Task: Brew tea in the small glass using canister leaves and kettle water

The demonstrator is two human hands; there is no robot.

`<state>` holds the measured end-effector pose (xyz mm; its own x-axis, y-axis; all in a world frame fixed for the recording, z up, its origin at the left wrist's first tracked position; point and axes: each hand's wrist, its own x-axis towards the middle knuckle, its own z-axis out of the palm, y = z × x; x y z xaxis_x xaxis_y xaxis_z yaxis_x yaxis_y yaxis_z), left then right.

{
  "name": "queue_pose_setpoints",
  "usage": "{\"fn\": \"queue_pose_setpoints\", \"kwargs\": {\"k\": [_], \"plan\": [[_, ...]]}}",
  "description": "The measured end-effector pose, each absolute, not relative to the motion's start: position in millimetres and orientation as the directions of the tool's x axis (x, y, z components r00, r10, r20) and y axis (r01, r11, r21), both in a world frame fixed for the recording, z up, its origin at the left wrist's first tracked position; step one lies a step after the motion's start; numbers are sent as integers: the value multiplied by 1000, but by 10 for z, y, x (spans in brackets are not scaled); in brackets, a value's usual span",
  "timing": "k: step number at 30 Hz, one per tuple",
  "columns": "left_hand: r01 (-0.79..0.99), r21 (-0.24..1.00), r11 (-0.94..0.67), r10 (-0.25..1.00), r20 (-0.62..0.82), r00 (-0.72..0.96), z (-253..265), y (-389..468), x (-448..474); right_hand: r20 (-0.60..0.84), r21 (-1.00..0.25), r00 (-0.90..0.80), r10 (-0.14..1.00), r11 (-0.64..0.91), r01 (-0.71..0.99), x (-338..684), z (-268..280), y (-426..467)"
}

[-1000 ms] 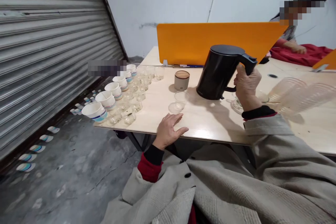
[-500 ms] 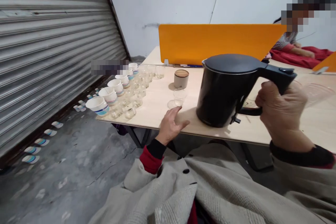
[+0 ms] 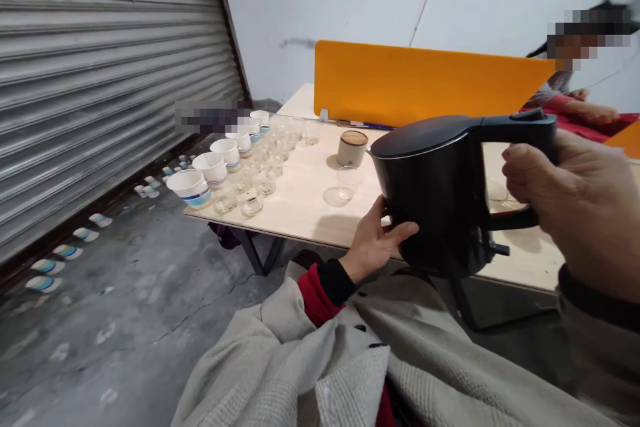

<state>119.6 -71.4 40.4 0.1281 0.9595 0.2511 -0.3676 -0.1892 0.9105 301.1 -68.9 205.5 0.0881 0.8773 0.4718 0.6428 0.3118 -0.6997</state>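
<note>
My right hand is wrapped round the handle of a black electric kettle. The kettle hangs over the table's front edge, its spout side tipped slightly down to the left. My left hand has its fingers apart beside the kettle's lower left side, thumb in front of the body; whether it presses on the wall I cannot tell. Left of the kettle a clear glass cup stands on the table, and behind it a grey canister with a wooden lid.
Rows of small glasses and white paper cups line the left of the wooden table. An orange divider runs along the back. Another person sits beyond it at right. More cups lie along the shutter's foot.
The kettle has come nearer to me and tipped towards its spout. My left hand has moved right, from near the glass cup to the kettle's side. The view has shifted a little.
</note>
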Motion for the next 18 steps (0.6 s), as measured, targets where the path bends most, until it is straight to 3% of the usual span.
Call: {"fn": "queue_pose_setpoints", "kwargs": {"k": [6,18], "plan": [[-390,905,-169,972,218,83,311,-714,1327,417,-729,-4,909,337,595,3025,2150,-369],[-420,902,-102,991,131,40,291,-696,1290,281,-696,-45,959,236,678,2654,2338,-253]]}}
